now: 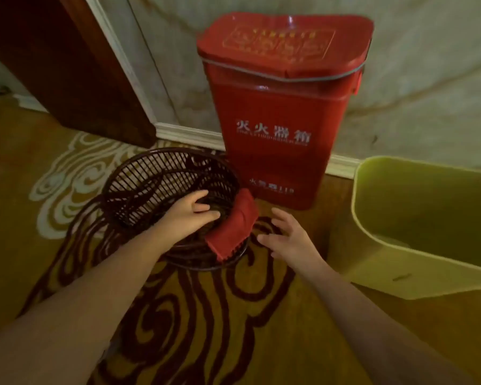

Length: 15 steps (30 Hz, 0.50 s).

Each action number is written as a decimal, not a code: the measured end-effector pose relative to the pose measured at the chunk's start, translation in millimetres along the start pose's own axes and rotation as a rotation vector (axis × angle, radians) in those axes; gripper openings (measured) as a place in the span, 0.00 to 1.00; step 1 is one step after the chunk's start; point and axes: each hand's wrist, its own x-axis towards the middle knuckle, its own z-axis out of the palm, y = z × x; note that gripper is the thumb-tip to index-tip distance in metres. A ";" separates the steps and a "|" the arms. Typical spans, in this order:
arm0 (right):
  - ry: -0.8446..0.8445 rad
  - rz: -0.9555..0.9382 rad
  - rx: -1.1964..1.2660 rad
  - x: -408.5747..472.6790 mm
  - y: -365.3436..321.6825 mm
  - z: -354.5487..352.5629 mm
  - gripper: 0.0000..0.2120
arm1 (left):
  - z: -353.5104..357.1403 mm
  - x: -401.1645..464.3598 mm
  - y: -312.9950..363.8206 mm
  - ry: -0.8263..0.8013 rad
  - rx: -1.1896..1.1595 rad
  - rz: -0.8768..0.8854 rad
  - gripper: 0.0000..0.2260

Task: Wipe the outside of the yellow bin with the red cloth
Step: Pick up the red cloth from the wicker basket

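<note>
The red cloth (233, 223) hangs folded over the near right rim of a dark slatted basket (156, 179) on the carpet. My left hand (190, 211) rests on that rim just left of the cloth, fingers spread and touching the cloth's edge. My right hand (286, 234) hovers open just right of the cloth, a small gap apart, holding nothing. The yellow bin (395, 262) stands on the floor at the right, open on top, about a hand's width from my right hand.
A tall red lidded box (275, 134) with white lettering stands against the pale wall behind the basket. A dark wooden door (67, 68) is at the upper left. The floor is a gold carpet (206, 315) with dark swirls.
</note>
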 end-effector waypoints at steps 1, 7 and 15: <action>-0.006 -0.005 0.053 9.5 10.3 3.9 0.37 | 8.5 14.0 -8.1 -0.015 -0.065 -0.017 0.30; -0.121 -0.013 0.351 76.8 65.7 21.1 0.31 | 23.4 87.5 -41.2 -0.261 -0.169 -0.065 0.18; -0.176 0.094 0.733 83.6 47.6 38.4 0.20 | 30.3 86.0 -24.3 -0.221 0.116 -0.018 0.12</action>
